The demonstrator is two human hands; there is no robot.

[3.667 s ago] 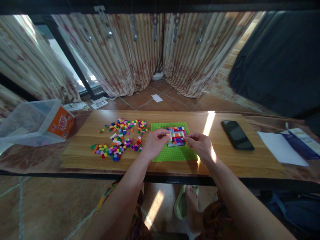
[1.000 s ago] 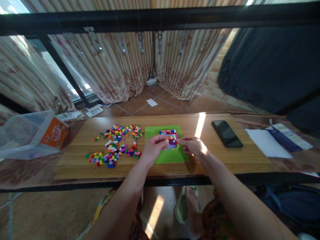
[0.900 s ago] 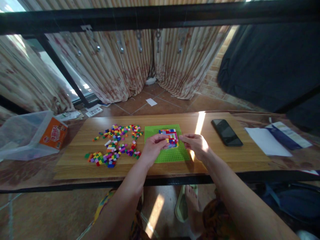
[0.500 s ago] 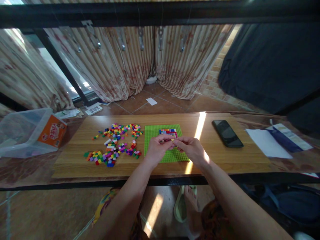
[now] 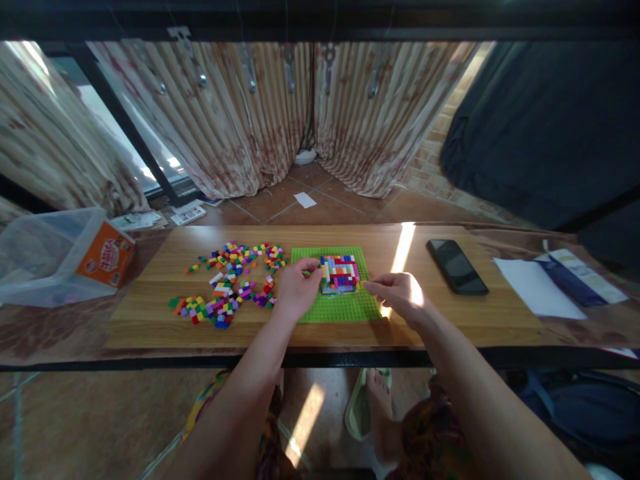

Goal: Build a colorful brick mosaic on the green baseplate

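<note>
A flat rectangular build of multicoloured toy bricks [image 5: 340, 272] sits on the green studded baseplate [image 5: 335, 312]. At its left edge is my left hand [image 5: 299, 288], thumb and forefinger curved and slightly apart, with nothing visible between them. My right hand [image 5: 397, 293] is on the other side, over the plate's right edge, with thumb and forefinger pinched together. A small yellow brick [image 5: 365, 285] shows at those fingertips, close to the build's near right corner. Loose bricks [image 5: 227, 305] in many colours lie left of the plate.
A black phone [image 5: 457, 267] lies on the wooden board [image 5: 440, 327] at the right. White papers [image 5: 535, 287] are beyond it. At the far left stands a clear plastic bin [image 5: 45, 260] with an orange label. A sunlight stripe crosses the board.
My hands have parted from over the build. The left moved left and the right moved right, uncovering the bricks between them. The view has shifted slightly.
</note>
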